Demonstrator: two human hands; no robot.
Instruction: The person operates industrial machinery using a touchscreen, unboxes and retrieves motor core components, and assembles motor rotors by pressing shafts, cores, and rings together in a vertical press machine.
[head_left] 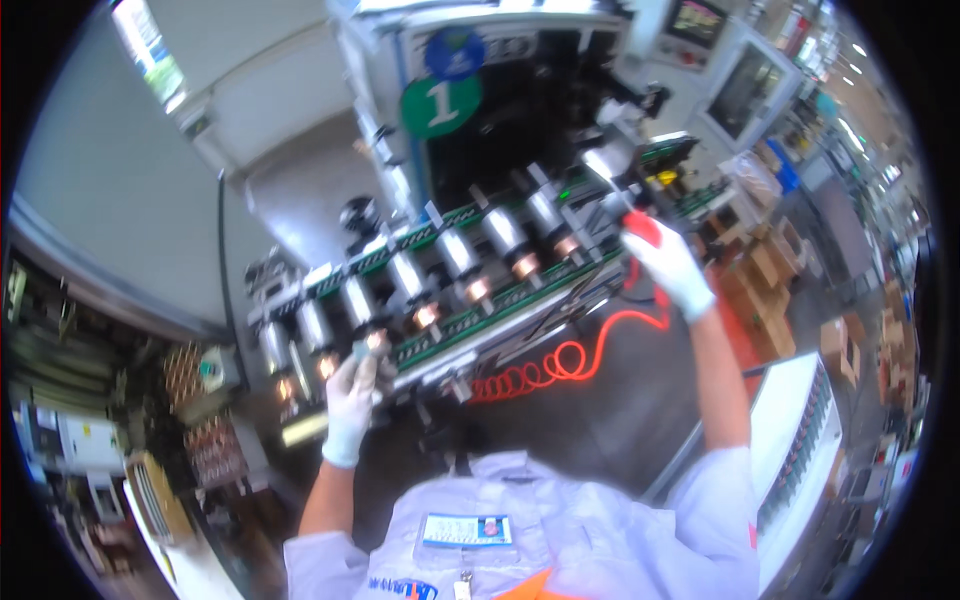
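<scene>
A row of motor armatures, silver cylinders with copper-coloured ends and thin shafts, lies across a green-railed conveyor. My right hand, white-gloved, is closed around a red air blow gun at the conveyor's right part. From it an orange coiled hose hangs below the front rail. Near the left end, my gloved left hand is at the front rail, beside the copper end of an armature. Its fingers look pressed together at something small and greyish; blur hides what it is.
Behind the conveyor stands a machine with a dark opening and a green round sign. Cardboard boxes are stacked at the right, above a white rack holding a row of parts. Trays of copper-coloured parts sit at the left.
</scene>
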